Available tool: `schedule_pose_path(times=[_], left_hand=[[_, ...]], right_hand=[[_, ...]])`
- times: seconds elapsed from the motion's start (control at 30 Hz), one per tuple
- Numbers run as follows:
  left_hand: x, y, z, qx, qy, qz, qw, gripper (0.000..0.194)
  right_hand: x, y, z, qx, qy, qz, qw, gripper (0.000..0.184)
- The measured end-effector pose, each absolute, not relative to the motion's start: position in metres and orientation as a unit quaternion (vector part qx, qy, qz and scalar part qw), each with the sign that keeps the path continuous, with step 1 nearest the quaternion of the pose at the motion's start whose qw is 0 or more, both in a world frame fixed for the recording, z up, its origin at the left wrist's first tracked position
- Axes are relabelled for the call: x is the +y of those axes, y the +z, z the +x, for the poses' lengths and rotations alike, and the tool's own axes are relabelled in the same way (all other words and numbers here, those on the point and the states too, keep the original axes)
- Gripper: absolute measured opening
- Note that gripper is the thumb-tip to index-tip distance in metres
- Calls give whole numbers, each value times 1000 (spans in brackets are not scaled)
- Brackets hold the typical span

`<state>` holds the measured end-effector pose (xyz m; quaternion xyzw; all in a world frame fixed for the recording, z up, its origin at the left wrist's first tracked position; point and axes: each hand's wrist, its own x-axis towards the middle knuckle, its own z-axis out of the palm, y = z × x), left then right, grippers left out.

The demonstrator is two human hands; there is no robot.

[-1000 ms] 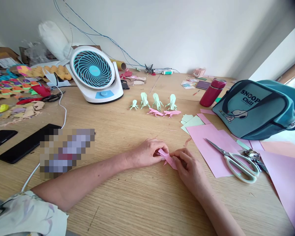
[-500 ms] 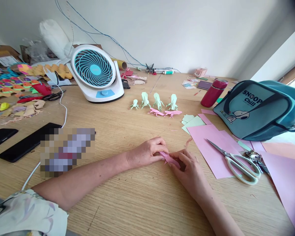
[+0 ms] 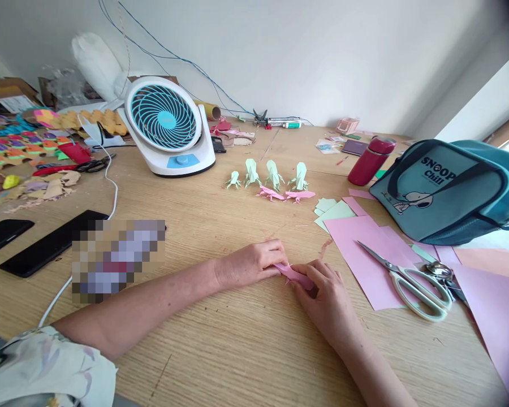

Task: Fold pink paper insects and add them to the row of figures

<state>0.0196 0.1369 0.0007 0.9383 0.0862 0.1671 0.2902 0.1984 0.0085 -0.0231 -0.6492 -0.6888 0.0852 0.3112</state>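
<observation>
Diagonally set pink paper, long axis upper-L to lower-R, ends pinched by L fingers & R fingers

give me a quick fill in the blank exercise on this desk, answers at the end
1. The left hand and right hand hold folded ____ paper.
2. Near two pink figures stand ____ pale green figures.
3. The fan stands ____ of the figures.
4. The red bottle stands beside the teal Snoopy ____.

Answers: pink; four; left; bag
</observation>
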Motion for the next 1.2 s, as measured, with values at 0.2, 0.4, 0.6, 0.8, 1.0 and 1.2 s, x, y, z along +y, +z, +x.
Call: schedule_pose_path(times=[0.2,0.4,0.6,0.8,1.0,1.2], left_hand=[[141,-7,18,73,188,933,297,13],[141,-7,18,65,198,932,296,16],[141,-9,18,50,217,930,292,14],[141,-12,17,54,218,924,309,14],[142,-13,17,42,222,923,313,14],[143,-13,17,25,228,924,307,14]], right_hand=[[7,-23,196,-698,87,-634,321,19],[6,-24,197,-681,87,-649,328,22],[4,-21,198,-706,60,-639,299,8],[3,-15,199,-743,-77,-623,230,3],[5,-20,199,-753,-29,-600,268,10],[6,-20,199,-754,12,-581,306,13]])
